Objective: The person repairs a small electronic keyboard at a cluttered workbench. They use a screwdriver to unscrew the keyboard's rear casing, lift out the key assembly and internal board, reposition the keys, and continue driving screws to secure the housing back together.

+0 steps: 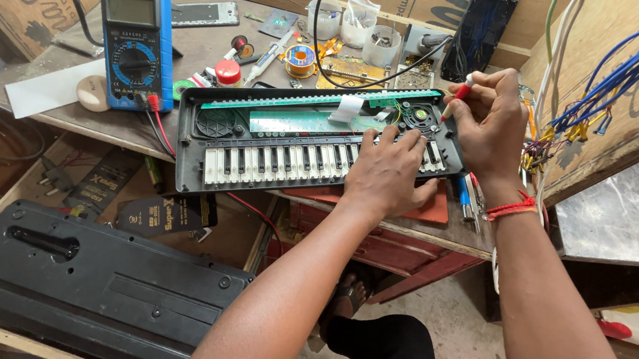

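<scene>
A small black electronic keyboard point(261, 139) lies opened on the wooden bench, its green circuit board point(302, 119) and a round speaker grille exposed. My left hand point(387, 170) presses down on the white keys near the right end. My right hand point(489, 122) is at the keyboard's right rim and holds a slim red-and-white tool point(459, 95) like a pen, tip pointing down toward the board's right end. A red thread band circles my right wrist.
A blue multimeter point(136, 45) with red and black leads stands left of the keyboard. Solder spool point(300, 59), small jars and parts crowd the back. The black rear cover point(83, 278) rests on a lower shelf. Blue wire bundles point(627, 68) hang at right.
</scene>
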The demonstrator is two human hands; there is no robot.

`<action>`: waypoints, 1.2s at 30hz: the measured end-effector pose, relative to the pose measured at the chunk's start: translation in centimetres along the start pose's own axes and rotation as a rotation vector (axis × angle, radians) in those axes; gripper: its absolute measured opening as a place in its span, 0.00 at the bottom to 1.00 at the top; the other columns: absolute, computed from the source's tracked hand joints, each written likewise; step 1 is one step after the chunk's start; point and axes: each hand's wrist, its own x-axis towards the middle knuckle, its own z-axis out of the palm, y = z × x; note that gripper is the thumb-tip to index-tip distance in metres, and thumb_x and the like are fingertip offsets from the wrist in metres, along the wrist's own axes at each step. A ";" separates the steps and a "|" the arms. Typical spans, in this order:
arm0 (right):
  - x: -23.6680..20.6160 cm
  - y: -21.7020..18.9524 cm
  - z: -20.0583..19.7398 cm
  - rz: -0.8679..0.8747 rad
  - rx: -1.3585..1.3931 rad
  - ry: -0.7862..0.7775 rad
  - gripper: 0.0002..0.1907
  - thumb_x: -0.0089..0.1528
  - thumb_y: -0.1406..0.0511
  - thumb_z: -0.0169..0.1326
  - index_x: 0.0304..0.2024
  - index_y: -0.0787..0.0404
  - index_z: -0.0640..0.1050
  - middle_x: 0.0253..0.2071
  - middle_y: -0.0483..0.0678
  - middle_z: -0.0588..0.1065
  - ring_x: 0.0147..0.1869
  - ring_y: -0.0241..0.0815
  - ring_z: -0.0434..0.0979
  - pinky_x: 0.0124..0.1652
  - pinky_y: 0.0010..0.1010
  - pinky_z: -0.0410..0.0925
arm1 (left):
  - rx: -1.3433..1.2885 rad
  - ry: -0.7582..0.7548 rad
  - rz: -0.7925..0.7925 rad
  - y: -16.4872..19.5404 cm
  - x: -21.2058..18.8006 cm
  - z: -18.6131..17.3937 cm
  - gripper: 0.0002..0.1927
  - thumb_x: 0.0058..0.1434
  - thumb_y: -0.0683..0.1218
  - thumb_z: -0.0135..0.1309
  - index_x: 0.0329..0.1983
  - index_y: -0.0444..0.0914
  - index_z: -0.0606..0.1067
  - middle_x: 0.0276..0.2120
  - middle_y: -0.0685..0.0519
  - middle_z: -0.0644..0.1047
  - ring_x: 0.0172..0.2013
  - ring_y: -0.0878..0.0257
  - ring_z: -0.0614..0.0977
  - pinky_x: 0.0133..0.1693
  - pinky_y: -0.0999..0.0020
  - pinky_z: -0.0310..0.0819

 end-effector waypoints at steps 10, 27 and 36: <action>0.1 -0.7 0.5 0.061 -0.163 0.101 0.19 0.63 0.76 0.66 0.45 0.68 0.67 0.34 0.55 0.80 0.40 0.41 0.86 0.37 0.27 0.78 | 0.013 0.010 -0.003 0.0 0.0 -0.1 0.38 0.53 0.65 0.59 0.58 0.35 0.74 0.56 0.52 0.74 0.59 0.53 0.71 0.60 0.47 0.59; -0.4 0.3 0.4 -0.013 -0.217 0.108 0.26 0.62 0.76 0.71 0.49 0.67 0.65 0.37 0.56 0.80 0.40 0.41 0.86 0.39 0.28 0.77 | 0.009 0.004 -0.004 -0.2 0.1 0.0 0.38 0.53 0.65 0.59 0.58 0.35 0.74 0.55 0.52 0.75 0.59 0.53 0.72 0.60 0.47 0.60; -0.6 0.0 0.9 0.001 -0.072 0.037 0.20 0.66 0.80 0.58 0.53 0.67 0.63 0.46 0.57 0.81 0.49 0.42 0.86 0.47 0.28 0.79 | -0.001 0.032 0.007 -0.1 0.0 0.2 0.38 0.52 0.64 0.60 0.58 0.35 0.74 0.56 0.51 0.75 0.59 0.52 0.72 0.60 0.47 0.60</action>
